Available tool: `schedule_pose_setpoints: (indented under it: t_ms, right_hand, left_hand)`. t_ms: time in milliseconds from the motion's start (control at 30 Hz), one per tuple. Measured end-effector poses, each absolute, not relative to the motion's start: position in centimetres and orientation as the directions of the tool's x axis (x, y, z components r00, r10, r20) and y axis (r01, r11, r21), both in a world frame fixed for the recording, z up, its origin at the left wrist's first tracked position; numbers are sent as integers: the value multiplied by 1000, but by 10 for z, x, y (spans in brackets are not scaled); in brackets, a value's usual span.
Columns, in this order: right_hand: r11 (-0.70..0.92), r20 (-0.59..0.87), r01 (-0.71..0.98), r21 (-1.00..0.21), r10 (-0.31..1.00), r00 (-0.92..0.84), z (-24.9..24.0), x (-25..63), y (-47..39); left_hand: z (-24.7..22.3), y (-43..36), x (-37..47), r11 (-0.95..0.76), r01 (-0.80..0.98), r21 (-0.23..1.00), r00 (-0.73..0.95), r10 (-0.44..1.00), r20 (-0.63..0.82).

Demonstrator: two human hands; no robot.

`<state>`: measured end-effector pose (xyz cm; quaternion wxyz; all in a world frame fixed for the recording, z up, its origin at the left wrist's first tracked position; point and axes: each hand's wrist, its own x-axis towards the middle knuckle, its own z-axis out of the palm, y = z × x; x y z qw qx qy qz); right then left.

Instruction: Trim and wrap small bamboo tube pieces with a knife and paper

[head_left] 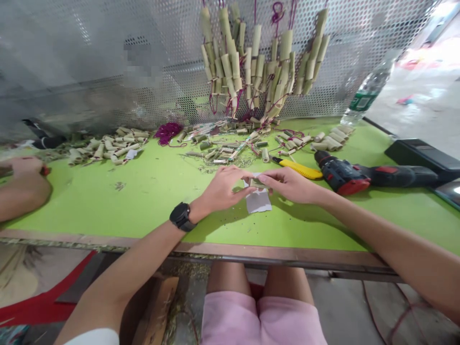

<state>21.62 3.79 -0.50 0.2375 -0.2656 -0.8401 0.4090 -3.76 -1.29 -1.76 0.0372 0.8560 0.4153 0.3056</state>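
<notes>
Between my two hands is a short piece of bamboo (256, 183), pale green-tan. My left hand (225, 188) grips its left end with thumb and fingers; a dark watch is on that wrist. At the right end, my right hand (289, 184) pinches the piece with thumb and fingertips. Directly beneath lies a creased sheet of white paper (259, 203) on the green tabletop (151, 201). Dark specks are scattered around the paper. The fingers hide part of the bamboo piece.
A yellow utility knife (300, 169) and a cordless drill (341, 175) lie right. Bamboo offcuts (226, 148), more cut tubes (108, 146) and purple cord (167, 133) line the back. Strung bamboo tubes (251, 67) hang above; a bottle (368, 93) stands right. Another person's arm (23, 187) rests left.
</notes>
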Motion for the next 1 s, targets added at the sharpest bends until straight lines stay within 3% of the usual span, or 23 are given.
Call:
schedule_pose_setpoints:
  t_ms: [233,733,1000]
  right_hand:
    - [572,283,227,-788,666,-690,-5,217,38]
    - [705,468,237,-668,646,-602,-6,214,30]
    - [723,495,158,-673,599,-629,-7,212,24]
  left_hand:
    - [-20,-12,-38,-644,692,327,407,722,560]
    - [-14,-17,-30,-581,540,608,339,812,475]
    - [-17,-14,-34,-659,636,402,455,741,495]
